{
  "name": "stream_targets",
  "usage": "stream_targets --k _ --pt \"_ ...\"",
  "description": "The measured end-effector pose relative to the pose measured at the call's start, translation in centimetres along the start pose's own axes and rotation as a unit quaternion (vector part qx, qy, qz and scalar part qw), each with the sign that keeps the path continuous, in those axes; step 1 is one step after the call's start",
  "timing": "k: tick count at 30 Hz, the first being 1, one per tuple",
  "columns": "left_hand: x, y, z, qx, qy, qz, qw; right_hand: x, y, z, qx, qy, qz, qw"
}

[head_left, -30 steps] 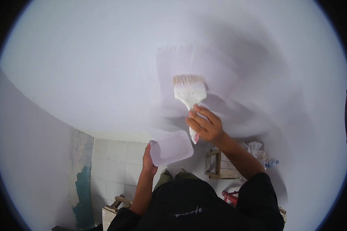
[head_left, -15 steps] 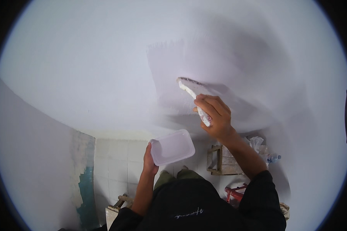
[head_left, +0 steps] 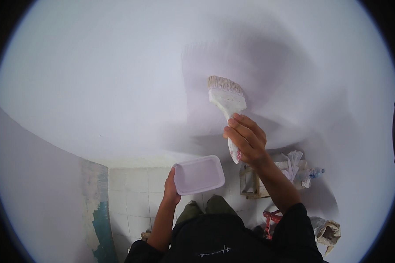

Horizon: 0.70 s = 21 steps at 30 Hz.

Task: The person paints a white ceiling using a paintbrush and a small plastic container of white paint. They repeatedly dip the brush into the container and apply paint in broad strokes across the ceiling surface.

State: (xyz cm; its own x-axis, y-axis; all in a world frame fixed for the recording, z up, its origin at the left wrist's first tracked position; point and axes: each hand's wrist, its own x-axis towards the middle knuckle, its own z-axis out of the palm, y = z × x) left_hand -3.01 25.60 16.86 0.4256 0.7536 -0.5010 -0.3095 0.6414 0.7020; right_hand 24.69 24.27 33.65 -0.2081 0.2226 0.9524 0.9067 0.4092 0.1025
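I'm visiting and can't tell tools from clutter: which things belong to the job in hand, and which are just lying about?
Part of the job:
Wide brush, in the right hand
Shallow tray, in the left hand
Wall, with its lilac patch

Apparently just lying about:
Wooden frame
Plastic bottle
Crumpled clear plastic
Red object, partly hidden

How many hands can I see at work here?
2. The left hand holds the tray by its left end, low in the picture; the right hand, higher up, grips the brush by its handle. Neither is hidden.
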Motion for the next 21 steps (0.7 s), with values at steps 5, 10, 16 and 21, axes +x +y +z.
stream_targets --k 5,10,16,21 --pt "-0.2 -0.6 -0.2 -0.001 0.027 -0.004 1.0 -4.1 -0.5 1.6 0.001 -0.019 0.001 1.0" --pt "0.2 -1.8 -0.8 -0.035 0.026 0.014 0.999 -6.2 -1.2 2.2 0.047 -0.055 0.02 0.997" --pt "1.6 -2.8 -1.5 -0.047 0.007 0.029 0.998 -6.5 -1.4 2.1 0.119 -0.159 0.103 0.975" --pt "2.1 -2.9 -1.4 -0.047 0.021 0.023 0.998 -1.7 0.5 1.7 0.128 -0.094 0.117 0.98"
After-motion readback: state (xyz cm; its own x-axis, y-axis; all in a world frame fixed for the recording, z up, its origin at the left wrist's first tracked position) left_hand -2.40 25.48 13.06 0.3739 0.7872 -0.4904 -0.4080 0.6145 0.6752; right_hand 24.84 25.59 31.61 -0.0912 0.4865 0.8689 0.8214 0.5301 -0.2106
